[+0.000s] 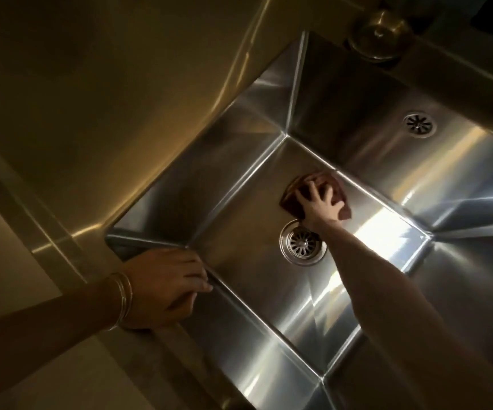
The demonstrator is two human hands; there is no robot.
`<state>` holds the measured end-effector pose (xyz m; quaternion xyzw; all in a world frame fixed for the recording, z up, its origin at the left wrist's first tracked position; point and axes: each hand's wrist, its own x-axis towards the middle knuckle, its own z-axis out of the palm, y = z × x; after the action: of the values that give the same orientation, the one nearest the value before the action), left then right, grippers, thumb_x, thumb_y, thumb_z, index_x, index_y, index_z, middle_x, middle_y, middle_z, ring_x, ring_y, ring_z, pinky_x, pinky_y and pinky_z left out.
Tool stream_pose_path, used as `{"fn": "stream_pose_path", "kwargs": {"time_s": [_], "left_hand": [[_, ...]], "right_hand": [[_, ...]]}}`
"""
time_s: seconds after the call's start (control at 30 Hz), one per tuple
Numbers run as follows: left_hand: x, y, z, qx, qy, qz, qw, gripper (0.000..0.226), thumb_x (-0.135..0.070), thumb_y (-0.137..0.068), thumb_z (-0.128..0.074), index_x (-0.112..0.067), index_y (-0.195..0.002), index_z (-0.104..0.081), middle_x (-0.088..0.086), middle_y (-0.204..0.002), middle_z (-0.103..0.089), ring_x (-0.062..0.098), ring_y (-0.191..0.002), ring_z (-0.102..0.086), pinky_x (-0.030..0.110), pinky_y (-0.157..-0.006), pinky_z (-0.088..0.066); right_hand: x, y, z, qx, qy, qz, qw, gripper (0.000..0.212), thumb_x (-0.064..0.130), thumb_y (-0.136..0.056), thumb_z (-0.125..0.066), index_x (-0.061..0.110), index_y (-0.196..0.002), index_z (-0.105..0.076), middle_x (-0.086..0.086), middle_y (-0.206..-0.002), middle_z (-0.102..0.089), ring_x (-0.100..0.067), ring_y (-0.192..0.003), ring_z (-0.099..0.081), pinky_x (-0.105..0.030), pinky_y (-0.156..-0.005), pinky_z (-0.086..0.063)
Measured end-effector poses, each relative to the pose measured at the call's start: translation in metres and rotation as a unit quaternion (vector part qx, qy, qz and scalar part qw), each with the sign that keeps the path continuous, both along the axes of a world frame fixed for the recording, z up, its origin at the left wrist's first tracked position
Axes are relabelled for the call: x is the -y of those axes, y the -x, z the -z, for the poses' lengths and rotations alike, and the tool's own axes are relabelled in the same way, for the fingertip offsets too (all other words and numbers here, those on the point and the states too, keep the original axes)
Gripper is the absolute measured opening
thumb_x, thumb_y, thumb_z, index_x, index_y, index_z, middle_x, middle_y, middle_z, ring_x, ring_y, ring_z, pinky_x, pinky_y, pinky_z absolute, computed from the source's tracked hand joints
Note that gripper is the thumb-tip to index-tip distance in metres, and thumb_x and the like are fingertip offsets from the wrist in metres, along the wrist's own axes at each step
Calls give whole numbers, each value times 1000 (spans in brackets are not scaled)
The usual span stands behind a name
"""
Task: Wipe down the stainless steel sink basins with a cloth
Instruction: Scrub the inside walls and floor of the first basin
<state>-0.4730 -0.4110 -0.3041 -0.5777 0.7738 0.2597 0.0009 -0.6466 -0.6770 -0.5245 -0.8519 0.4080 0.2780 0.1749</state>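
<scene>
Down on the floor of the sink basin (239, 279), right of center in the frame, a reddish-brown cloth (328, 177) is pressed flat under the right hand (319, 202), fingers spread wide. It's parked just above the drain (303, 247). At lower left, the basin's rim is leaned on by the left hand (165, 285), fingers kept together and loosely bent over the edge. Bangles (122, 300) are worn on that wrist.

cloth (325, 178): mostly hidden under right hand (319, 202) | drain (303, 247): upper rim covered by wrist | sink basin (254, 261): cut off at right and bottom edges | round metal fitting (378, 37): blurred, kind unclear
</scene>
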Motion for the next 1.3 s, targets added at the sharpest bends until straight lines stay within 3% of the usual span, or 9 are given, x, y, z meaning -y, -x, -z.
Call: {"fn": "stream_pose_path", "kwargs": {"time_s": [0.17, 0.23, 0.33, 0.4, 0.6, 0.73, 1.0, 1.2, 1.3], "left_hand": [[0, 2, -5, -1, -20, -9, 1000, 32, -30, -77, -47, -27, -93, -75, -14, -90, -69, 6, -85, -64, 18, -73, -49], [1, 1, -4, -2, -26, -15, 1000, 31, -29, -77, -49, -26, -94, -74, -13, -90, -69, 8, -85, -64, 20, -71, -52], [0, -1, -2, -7, -37, -13, 999, 31, -29, -77, -50, -27, -96, -74, -13, -92, -69, 8, -88, -63, 21, -75, -53], [2, -1, -2, 4, -39, -5, 999, 32, -32, -77, -48, -29, -96, -74, -15, -91, -68, 5, -89, -62, 19, -75, -51], [3, 0, -4, 13, -61, 12, 998, 33, -35, -77, -46, -32, -95, -73, -17, -90, -68, 3, -89, -62, 16, -74, -51], [4, 0, -4, 22, -58, 9, 998, 33, -34, -77, -46, -31, -96, -73, -16, -90, -68, 4, -89, -62, 17, -75, -52], [0, -2, -1, 14, -18, 1, 1000, 35, -32, -79, -43, -28, -92, -75, -12, -88, -70, 10, -84, -64, 20, -71, -52], [3, 2, -1, -1, -12, 9, 1000, 35, -29, -79, -42, -23, -86, -76, -11, -82, -70, 13, -81, -65, 23, -67, -55], [2, 2, -2, -1, -11, -1, 1000, 36, -30, -80, -42, -24, -88, -76, -11, -82, -69, 12, -82, -64, 23, -66, -55]], "right_hand": [[-3, -9, 4, -13, 18, -200, 980, 78, 35, -90, -59, 49, -147, -7, 8, -159, 11, -37, -145, 11, -70, -104, -20], [14, 5, 4, -1, 24, -132, 991, 70, 33, -92, -55, 52, -144, -14, 11, -159, 7, -34, -145, 10, -70, -104, -18], [23, 14, 3, 12, 1, 79, 997, 70, 18, -92, -51, 49, -145, -18, 8, -159, 8, -38, -144, 13, -72, -104, -14], [20, 9, 1, -8, -6, 94, 996, 71, 20, -92, -52, 46, -147, -15, 6, -160, 11, -41, -143, 15, -73, -104, -13], [31, 2, 3, -25, 19, -164, 986, 76, 40, -89, -57, 51, -146, -8, 10, -159, 11, -42, -143, 14, -74, -104, -15], [35, 15, 5, -9, 3, 15, 1000, 76, 37, -84, -62, 61, -139, -14, 13, -159, 8, -47, -141, 9, -71, -104, -20], [-18, 112, 13, -24, 17, 246, 969, 79, 24, -86, -54, 60, -140, -7, 2, -159, 8, -50, -139, 1, -72, -100, -21], [-121, 117, 12, -103, 15, 219, 970, 65, 16, -103, -29, 43, -147, 12, -22, -156, 7, -58, -133, -14, -64, -102, -30], [-173, 106, 5, -95, 3, 124, 988, 68, 9, -100, -30, 35, -149, 10, -24, -155, 2, -56, -128, -23, -60, -93, -42]]}}
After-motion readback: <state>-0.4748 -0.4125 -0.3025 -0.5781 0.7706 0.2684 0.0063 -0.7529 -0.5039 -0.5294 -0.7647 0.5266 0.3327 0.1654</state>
